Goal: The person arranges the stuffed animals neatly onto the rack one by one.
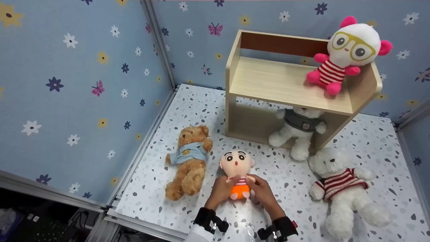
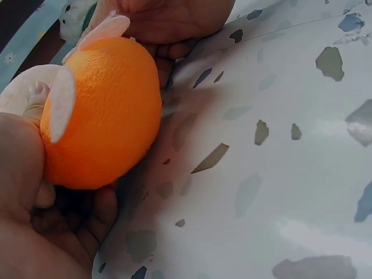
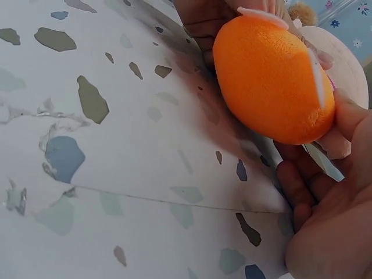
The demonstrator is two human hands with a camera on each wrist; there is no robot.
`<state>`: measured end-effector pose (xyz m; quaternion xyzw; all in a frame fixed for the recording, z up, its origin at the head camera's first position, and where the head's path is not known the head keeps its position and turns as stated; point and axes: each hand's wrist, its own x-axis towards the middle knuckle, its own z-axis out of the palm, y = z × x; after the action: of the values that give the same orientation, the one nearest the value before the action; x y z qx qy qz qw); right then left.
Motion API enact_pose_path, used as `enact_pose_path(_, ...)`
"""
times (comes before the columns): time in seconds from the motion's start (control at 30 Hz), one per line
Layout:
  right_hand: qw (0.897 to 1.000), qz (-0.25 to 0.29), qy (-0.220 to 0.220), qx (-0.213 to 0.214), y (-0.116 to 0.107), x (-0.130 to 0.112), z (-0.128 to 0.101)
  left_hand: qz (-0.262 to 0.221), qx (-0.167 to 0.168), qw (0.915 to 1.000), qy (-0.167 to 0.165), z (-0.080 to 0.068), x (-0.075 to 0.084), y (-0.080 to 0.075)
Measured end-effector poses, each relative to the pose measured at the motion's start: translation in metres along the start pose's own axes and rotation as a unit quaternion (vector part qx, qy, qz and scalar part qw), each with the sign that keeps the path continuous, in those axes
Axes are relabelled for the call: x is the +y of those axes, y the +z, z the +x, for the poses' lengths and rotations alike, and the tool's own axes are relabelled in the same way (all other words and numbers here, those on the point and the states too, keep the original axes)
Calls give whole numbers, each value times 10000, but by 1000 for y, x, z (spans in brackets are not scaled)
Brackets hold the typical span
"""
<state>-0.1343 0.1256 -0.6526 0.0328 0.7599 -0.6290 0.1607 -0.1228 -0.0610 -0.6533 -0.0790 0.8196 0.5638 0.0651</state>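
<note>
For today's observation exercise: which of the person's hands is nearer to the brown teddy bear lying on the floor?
Left. The left hand grips the boy doll on the side facing the brown teddy bear; the right hand grips the doll's far side.

grey-shirted bear's head (image 1: pixel 304 111) hidden under shelf (image 1: pixel 289 85), doll's torso (image 1: pixel 240 183) behind hands (image 1: pixel 242 190)

Brown bear (image 1: pixel 189 161) left; white bear (image 1: pixel 342 188) right
</note>
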Motion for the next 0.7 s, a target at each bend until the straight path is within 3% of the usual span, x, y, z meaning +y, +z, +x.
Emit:
enact_pose_path(0.27,9999,60,36,156,-2,0,-3,-47,35,10000,-44,-3,3,-2)
enact_pose_path(0.7,9989,75,-145,447,-10,-5,-19,40,-452,9990,-31,-5,14,-1)
